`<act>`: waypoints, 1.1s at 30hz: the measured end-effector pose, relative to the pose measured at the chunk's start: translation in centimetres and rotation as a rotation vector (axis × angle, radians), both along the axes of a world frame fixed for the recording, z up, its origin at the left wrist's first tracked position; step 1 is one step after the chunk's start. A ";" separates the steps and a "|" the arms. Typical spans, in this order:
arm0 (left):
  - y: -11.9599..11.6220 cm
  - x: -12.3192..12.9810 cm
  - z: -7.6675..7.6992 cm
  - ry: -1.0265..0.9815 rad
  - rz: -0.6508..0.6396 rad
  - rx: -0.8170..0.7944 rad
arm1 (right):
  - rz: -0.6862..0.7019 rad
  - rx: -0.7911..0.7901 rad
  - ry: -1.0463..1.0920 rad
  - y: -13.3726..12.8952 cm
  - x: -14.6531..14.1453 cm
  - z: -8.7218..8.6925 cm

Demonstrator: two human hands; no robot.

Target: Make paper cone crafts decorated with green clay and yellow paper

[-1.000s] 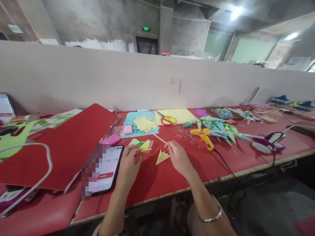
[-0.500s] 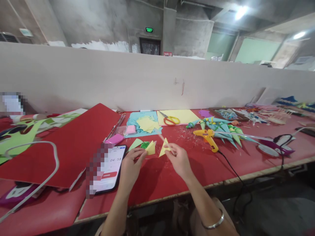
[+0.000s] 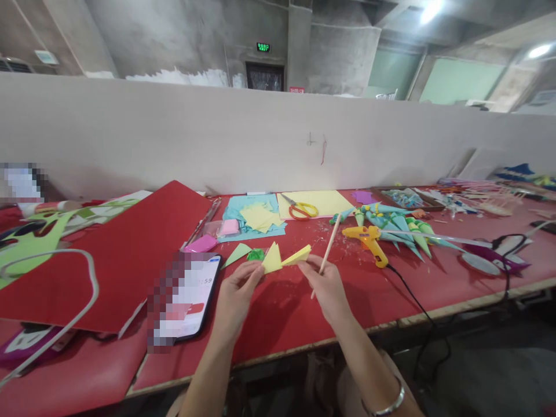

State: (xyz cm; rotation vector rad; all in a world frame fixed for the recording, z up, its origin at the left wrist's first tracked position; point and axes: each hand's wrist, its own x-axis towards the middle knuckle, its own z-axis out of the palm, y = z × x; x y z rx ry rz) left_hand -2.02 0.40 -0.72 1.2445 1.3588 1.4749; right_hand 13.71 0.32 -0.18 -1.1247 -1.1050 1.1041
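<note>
Pinched in my left hand [image 3: 238, 292] is a folded yellow paper piece [image 3: 272, 259], its points upward. My right hand [image 3: 326, 285] grips a second folded yellow paper [image 3: 297, 255] by its right end, and a thin wooden stick [image 3: 330, 243] slants up between its fingers. The inner corners of the two papers meet or nearly meet; I cannot tell whether they are joined. Just behind my left hand lie a green crumpled piece [image 3: 256, 254] and a pale green paper triangle [image 3: 237, 255].
A phone [image 3: 191, 301] lies left of my left hand. Scissors [image 3: 300, 209] rest on yellow sheets at the back, beside yellow paper squares [image 3: 259, 217]. A yellow glue gun [image 3: 369, 243] with a cord is to the right, before blue and green paper cones [image 3: 397, 223].
The two yellow papers have come together, and the right one has turned from an upright triangle to a slanted strip. The stick now tilts up to the right.
</note>
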 end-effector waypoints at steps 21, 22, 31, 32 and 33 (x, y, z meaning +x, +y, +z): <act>0.0 -0.1 -0.1 -0.054 0.019 -0.020 | -0.114 0.202 -0.394 0.8 1.6 -1.0; -0.1 -0.1 -0.1 -0.045 0.034 -0.025 | -0.080 0.277 -0.403 0.6 1.6 -0.8; -0.2 0.3 0.3 -0.349 -0.015 -0.018 | 0.130 0.403 -0.699 -0.1 1.3 -0.7; -0.2 0.4 0.3 -0.420 -0.020 -0.024 | 0.110 0.396 -0.732 0.0 1.3 -0.8; -0.2 0.5 0.4 -0.482 -0.028 -0.039 | 0.087 0.392 -0.756 0.0 1.3 -0.9</act>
